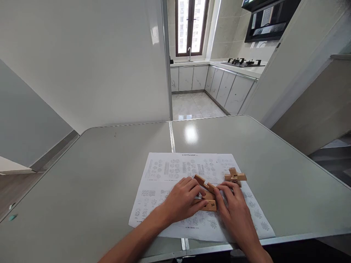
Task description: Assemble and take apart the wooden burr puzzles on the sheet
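Observation:
Several small wooden puzzle bars [207, 197] lie in a cluster on a printed instruction sheet [175, 171] near the table's front edge. My left hand [182, 199] is curled over the cluster's left side, fingertips pinching the bars. My right hand [233, 208] presses on the right side, fingers closed against the same pieces. One bar marked with the number 2 [211, 206] shows between the two hands. A separate cross-shaped wooden assembly [235, 176] rests on the sheet just beyond my right hand, untouched.
The grey table [95, 175] has a seam down its middle and metal-edged rims. A small teal object [12, 217] sits at the far left edge. Beyond the table an open doorway leads to a kitchen with cabinets [219, 84] and a window.

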Tool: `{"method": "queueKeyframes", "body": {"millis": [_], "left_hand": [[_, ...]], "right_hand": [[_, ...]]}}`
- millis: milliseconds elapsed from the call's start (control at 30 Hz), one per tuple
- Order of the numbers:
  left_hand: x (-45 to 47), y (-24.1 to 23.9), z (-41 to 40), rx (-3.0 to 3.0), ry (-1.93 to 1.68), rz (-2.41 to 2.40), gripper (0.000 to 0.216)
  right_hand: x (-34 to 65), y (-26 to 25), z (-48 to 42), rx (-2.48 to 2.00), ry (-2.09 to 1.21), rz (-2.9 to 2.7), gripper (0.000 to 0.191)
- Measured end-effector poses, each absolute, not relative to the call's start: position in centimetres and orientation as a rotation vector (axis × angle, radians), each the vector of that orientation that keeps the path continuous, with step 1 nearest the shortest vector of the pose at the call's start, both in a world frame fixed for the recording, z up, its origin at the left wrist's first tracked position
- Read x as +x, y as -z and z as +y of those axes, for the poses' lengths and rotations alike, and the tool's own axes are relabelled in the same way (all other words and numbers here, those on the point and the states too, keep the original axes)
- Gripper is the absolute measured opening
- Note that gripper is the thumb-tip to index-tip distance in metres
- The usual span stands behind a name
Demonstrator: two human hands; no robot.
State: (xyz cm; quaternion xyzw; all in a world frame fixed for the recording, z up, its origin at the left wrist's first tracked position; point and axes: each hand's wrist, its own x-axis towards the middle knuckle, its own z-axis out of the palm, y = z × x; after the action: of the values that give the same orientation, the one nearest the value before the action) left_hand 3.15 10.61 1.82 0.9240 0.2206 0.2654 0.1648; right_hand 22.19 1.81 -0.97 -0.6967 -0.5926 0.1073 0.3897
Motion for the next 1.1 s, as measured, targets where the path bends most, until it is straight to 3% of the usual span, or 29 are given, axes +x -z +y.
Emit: {"method": "queueKeyframes", "body": {"millis": [633, 1100], "left_hand": [[3.06, -2.09, 10.63, 2.646, -0.755, 0.589, 0.020], [3.23, -2.11, 10.64, 2.627, -0.704, 0.559, 0.042]], "right_hand": [[22.25, 1.59, 1.90, -1.808, -0.170, -1.582, 0.041], [22.47, 1.39, 1.86, -1.733, -0.287, -1.608, 0.035]]}}
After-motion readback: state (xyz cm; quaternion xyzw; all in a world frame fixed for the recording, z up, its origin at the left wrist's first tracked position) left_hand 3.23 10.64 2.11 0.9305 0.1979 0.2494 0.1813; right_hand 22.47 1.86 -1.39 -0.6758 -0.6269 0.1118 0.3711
